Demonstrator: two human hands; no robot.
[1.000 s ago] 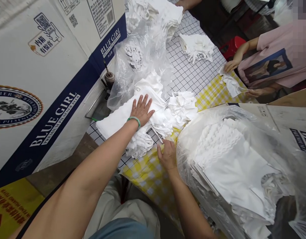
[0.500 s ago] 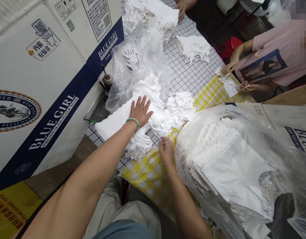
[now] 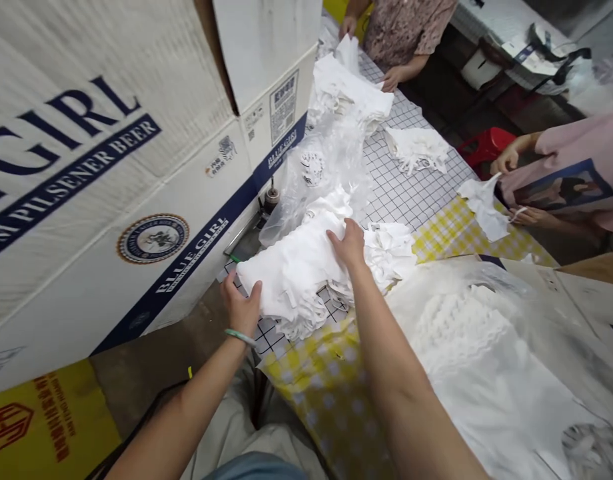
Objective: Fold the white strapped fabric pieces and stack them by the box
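Observation:
A thick stack of white cloth pieces (image 3: 296, 260), with frilly strips bunched along its near side, lies on the table in front of me. My left hand (image 3: 241, 303), a green bangle on its wrist, grips the left end, thumb on top and fingers at the outer edge. At the right end, my right hand (image 3: 349, 243) holds the stack, its thumb over the cloth; some of its fingers are hidden. Just right of that hand sits a crumpled white cloth heap (image 3: 389, 250). A clear plastic bag (image 3: 319, 167) with printing lies behind the stack.
A tall beer carton (image 3: 186, 200) stands at my left. On my right, a plastic-lined box holds more white cloth (image 3: 486, 360). Another white pile (image 3: 419, 148) lies on the checked table (image 3: 396, 193). Two people across the table handle white cloth. A red stool (image 3: 486, 147) stands behind.
My left hand has moved from flat on the stack to its left end. My right hand has gone from the near strips up to the stack's right end. The view has shifted.

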